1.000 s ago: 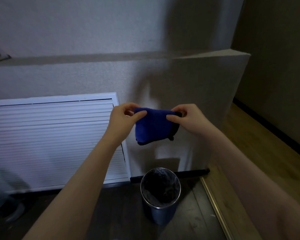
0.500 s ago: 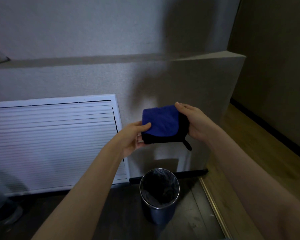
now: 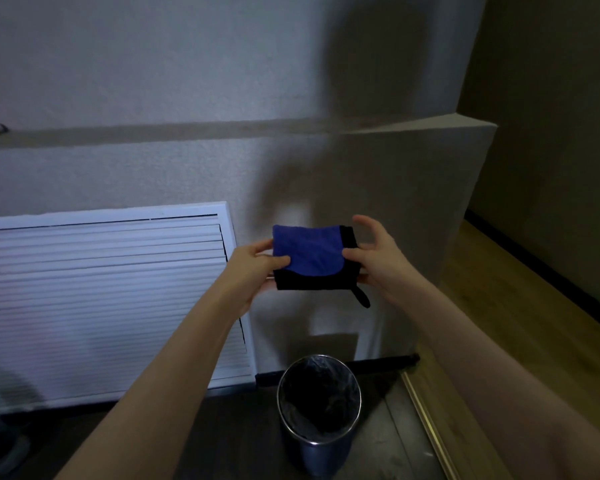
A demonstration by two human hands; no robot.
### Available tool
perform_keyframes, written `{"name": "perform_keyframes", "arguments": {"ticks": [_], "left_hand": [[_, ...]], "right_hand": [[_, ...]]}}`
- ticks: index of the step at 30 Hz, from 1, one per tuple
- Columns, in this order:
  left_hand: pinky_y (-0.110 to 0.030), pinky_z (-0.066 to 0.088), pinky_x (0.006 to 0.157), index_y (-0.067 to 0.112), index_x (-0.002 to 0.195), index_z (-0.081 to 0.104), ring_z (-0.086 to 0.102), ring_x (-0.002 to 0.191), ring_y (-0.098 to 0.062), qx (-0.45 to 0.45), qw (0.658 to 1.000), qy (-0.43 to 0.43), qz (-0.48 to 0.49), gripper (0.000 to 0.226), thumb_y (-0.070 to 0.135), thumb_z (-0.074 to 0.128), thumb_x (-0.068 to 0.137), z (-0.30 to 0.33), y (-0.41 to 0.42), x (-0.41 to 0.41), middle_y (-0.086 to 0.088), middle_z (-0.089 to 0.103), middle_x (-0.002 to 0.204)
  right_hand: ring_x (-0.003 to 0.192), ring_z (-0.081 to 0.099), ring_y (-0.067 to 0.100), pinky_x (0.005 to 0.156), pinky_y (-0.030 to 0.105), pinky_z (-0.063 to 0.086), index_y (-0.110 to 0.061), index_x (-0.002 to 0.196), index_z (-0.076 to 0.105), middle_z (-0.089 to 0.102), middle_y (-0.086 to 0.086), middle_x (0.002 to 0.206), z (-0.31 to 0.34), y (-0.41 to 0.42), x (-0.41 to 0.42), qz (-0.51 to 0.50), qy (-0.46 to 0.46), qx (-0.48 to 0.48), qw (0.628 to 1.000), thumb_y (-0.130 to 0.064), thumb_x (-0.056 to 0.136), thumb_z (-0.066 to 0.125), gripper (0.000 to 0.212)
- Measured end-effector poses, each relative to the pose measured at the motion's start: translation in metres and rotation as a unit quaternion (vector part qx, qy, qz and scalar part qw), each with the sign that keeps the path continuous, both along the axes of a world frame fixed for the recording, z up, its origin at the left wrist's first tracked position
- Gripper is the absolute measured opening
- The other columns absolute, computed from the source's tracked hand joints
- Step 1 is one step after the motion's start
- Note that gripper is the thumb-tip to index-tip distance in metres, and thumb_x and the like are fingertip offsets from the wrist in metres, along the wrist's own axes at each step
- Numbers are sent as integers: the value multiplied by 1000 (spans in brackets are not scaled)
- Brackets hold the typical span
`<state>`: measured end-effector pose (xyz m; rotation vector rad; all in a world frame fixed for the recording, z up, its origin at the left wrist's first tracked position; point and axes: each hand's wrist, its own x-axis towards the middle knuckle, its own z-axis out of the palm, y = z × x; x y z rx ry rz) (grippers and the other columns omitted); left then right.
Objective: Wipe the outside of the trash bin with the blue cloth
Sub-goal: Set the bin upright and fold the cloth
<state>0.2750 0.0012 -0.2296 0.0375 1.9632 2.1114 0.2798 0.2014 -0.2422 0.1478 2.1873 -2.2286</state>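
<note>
Since a second ago the blue cloth (image 3: 310,252) has gone from hanging by its top corners to a flat folded pad at frame centre, so wiping looks ready to begin but has not. The left hand (image 3: 253,271) pinches its left edge between thumb and fingers; the right hand (image 3: 378,261) supports the right edge from beneath with its thumb on top, its upper fingers spread free. The trash bin (image 3: 321,445) stands untouched on the floor at lower centre, well below the cloth, with a clear-looking liner; in the dim light I cannot tell whether anything lies inside.
</note>
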Motion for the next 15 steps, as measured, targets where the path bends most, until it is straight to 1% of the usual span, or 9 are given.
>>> {"name": "perform_keyframes", "arguments": {"ticks": [3,6,8,10,11,13,15], "left_hand": [[-17,56,53,5,128,46,65,76,-14,-13,1000,23,-4,46,-3,56,83,8,5,-25,-6,64,92],[-17,55,52,5,131,42,64,78,-14,-5,999,36,3,52,-5,56,82,20,7,-56,-4,64,94],[-16,55,53,11,134,37,63,81,-14,0,999,46,12,57,-5,56,82,32,7,-78,-3,62,96],[-14,52,50,11,132,42,60,77,-11,-4,998,61,20,54,-8,54,82,47,7,-98,1,61,95],[-14,51,48,9,129,46,59,75,-10,-12,997,71,23,50,-9,52,82,56,7,-108,3,62,94],[-14,50,48,8,124,52,60,72,-9,-28,995,89,30,45,-10,50,82,74,6,-124,3,62,94],[-15,51,49,10,120,55,64,68,-7,-32,994,95,40,43,-10,50,82,95,2,-142,2,63,94]], "right_hand": [[58,67,6,47,21,51,-34,124,41,66,4,94,3,-3,-23,-15,57,10,998,0,87,52,51],[55,64,6,47,21,49,-33,105,54,67,4,92,16,-6,-54,-16,104,25,994,5,88,47,43],[52,59,4,47,18,44,-27,93,61,66,6,86,31,-6,-77,-17,130,60,990,9,86,45,39],[48,55,-3,45,12,39,-15,87,67,65,2,78,47,-7,-99,-22,138,85,987,9,86,44,33],[45,53,-6,43,10,38,-12,85,69,64,-1,74,57,-7,-111,-21,133,88,987,8,86,44,32],[42,53,-7,42,8,38,-17,77,69,63,-2,71,78,-7,-131,-13,124,87,988,6,86,45,35],[43,53,-6,44,9,40,-22,77,68,64,-1,74,102,-8,-153,8,116,81,990,5,85,46,36]]}}
